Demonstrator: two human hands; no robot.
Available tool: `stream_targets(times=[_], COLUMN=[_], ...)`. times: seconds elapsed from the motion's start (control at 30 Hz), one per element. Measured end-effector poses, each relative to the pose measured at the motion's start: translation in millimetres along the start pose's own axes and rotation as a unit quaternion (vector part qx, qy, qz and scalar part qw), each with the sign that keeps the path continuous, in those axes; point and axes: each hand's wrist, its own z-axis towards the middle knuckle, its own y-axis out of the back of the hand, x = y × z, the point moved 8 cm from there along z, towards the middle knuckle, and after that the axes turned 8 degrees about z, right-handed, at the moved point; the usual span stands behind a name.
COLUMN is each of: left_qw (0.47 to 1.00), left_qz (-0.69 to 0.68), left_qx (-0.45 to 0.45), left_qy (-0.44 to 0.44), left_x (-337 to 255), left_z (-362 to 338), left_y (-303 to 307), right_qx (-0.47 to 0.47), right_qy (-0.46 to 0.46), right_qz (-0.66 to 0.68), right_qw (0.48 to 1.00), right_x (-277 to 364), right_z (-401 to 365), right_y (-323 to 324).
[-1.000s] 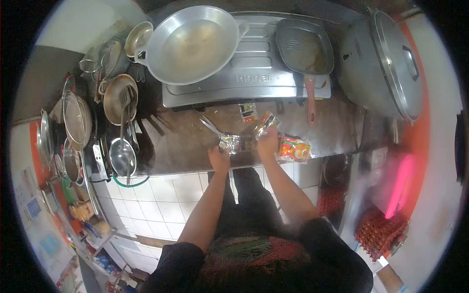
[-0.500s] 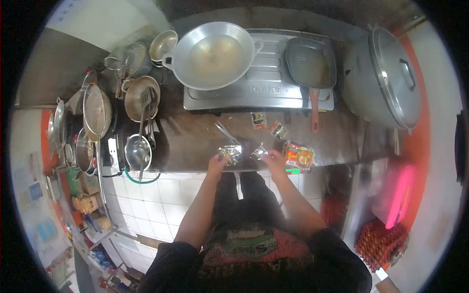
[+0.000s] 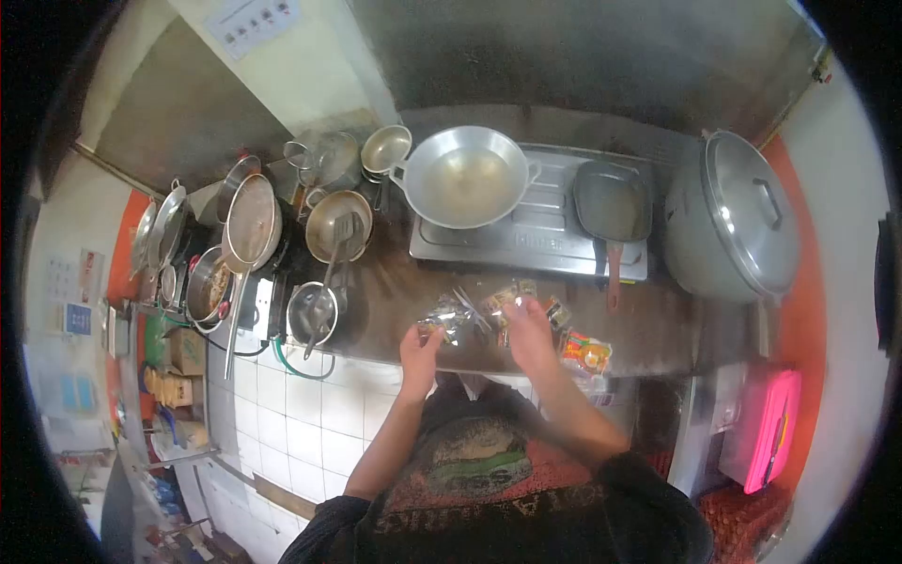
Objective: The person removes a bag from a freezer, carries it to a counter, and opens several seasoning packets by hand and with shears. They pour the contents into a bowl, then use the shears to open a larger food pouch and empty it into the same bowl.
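My left hand (image 3: 420, 346) pinches a small silver foil sachet (image 3: 442, 323) with narrow fingers, low over the dark steel bench (image 3: 376, 303), close to its front edge. My right hand (image 3: 528, 331) lies back up over some little coloured seasoning sachets (image 3: 507, 303). If its fingers grip one, I cannot tell, because the hand covers them. I judge that the work is sorting and opening these sachets. To do it well I should hold the foil one by a corner, upright, over the bench and not past the edge. A thin metal tool (image 3: 467, 305), maybe scissors, lies between my hands. The orange and green noodle packet (image 3: 587, 353) sits just right of my right hand, very near the front edge. Behind stands the silver gas stove (image 3: 526, 246) with the round aluminium wok (image 3: 468, 177) and the square dark grill pan (image 3: 613, 199). Free room is only the strip between stove and edge; the small steel pot with a ladle (image 3: 313, 313) closes the left side
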Motion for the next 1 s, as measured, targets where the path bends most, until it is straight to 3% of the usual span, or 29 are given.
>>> stream_targets(times=[0.07, 0.17, 0.3, 0.4, 0.5, 0.6, 0.67, 0.77, 0.8, 0.87, 0.93, 1.0], left_qw=[0.999, 0.994, 0.980, 0.975, 0.973, 0.976, 0.982, 0.981, 0.947, 0.829, 0.779, 0.750], left_qz=[-0.014, -0.105, -0.185, -0.201, -0.203, -0.186, -0.160, 0.126, 0.188, 0.300, 0.364, 0.394], left_qx=[0.001, 0.034, 0.070, 0.095, 0.100, 0.093, 0.084, -0.006, -0.023, -0.055, -0.054, -0.056], left_qy=[-0.032, -0.027, 0.016, 0.025, 0.046, 0.068, 0.062, -0.148, -0.261, -0.469, -0.508, -0.529], left_x=[-6.1, -14.9, -6.5, -14.1, -8.2, -4.5, -12.9, -53.8, -75.3, -119.9, -127.9, -133.9], left_z=[0.3, -3.3, -4.9, -9.8, -7.3, -8.4, -11.8, -22.6, -30.1, -53.0, -57.7, -61.2], left_y=[-1.0, -15.3, -32.1, -43.7, -50.1, -53.9, -56.6, -47.8, -49.2, -59.8, -68.9, -73.2], right_qx=[0.032, 0.095, 0.028, 0.019, 0.031, 0.023, -0.005, -0.090, -0.126, -0.054, -0.004, -0.016], right_qy=[-0.018, 0.022, -0.012, 0.084, 0.097, 0.178, 0.200, 0.198, 0.191, 0.139, 0.062, 0.068], right_qz=[0.063, 0.012, -0.013, -0.089, -0.107, -0.081, -0.142, -0.214, -0.235, -0.107, 0.057, -0.025], right_qw=[0.997, 0.995, 0.999, 0.992, 0.989, 0.980, 0.970, 0.952, 0.945, 0.983, 0.996, 0.997], right_x=[2.0, 16.9, 10.3, 30.8, 52.8, 71.9, 73.1, 68.5, 64.7, 42.0, 19.8, 20.8], right_z=[-10.1, -31.2, -23.0, -28.0, -41.7, -53.2, -48.4, -50.3, -52.8, -53.6, -53.8, -58.6], right_y=[-22.3, -61.4, -41.1, -38.7, -47.3, -52.3, -35.5, -18.1, -14.2, -26.8, -43.2, -55.5])
